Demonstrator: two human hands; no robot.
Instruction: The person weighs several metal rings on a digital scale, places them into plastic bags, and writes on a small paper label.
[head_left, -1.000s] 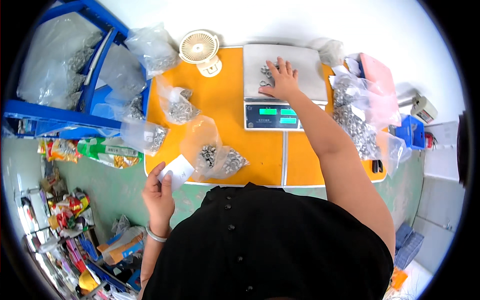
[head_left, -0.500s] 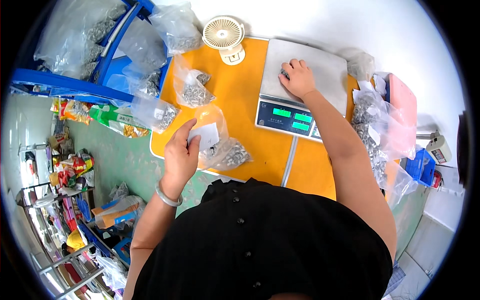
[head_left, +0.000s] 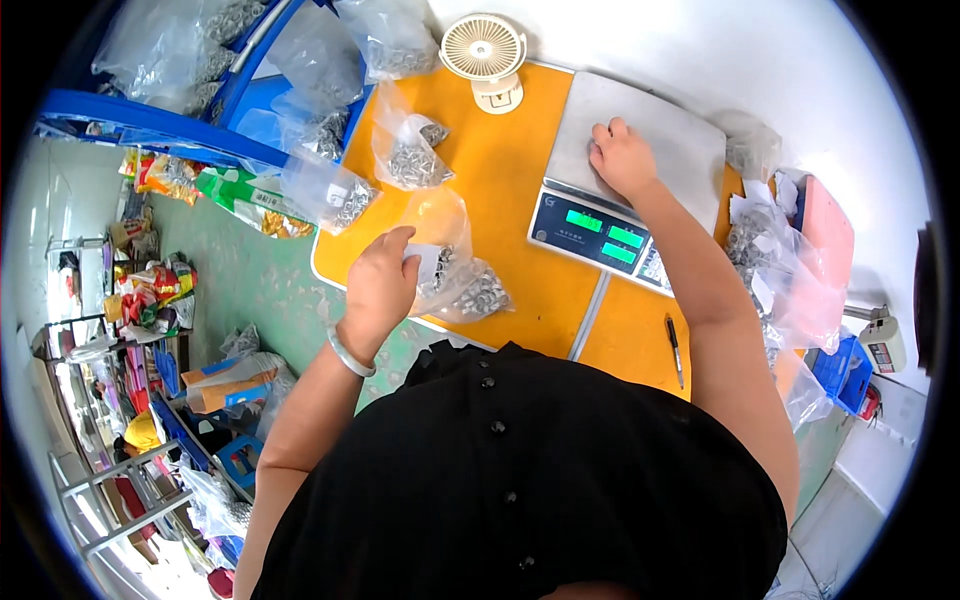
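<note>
On the right, my right hand [head_left: 624, 162] rests on the steel pan [head_left: 668, 130] of a digital scale [head_left: 586, 232] with green displays. Its fingers are curled, and whatever they hold is hidden beneath them. My left hand [head_left: 383, 285], a pale bangle at the wrist, is at the table's left front edge. Its thumb and fingers hold a white paper slip [head_left: 427, 262] by its left side. The slip's other side meets small metal parts in a clear plastic bag [head_left: 447, 215]. More shiny metal parts [head_left: 480, 292] lie in plastic beside it.
A small cream fan [head_left: 484, 50] stands at the table's back. Clear bags of metal parts [head_left: 412, 160] lie at left; others [head_left: 750, 235] lie right of the scale near a pink panel [head_left: 828, 240]. A pen [head_left: 674, 352] lies by my right arm. Blue shelving [head_left: 160, 128] stands at left.
The view has shifted, and the pen has come into sight. The paper slip now overlaps the bagged metal parts. Small parts seen under my right fingers before are now hidden.
</note>
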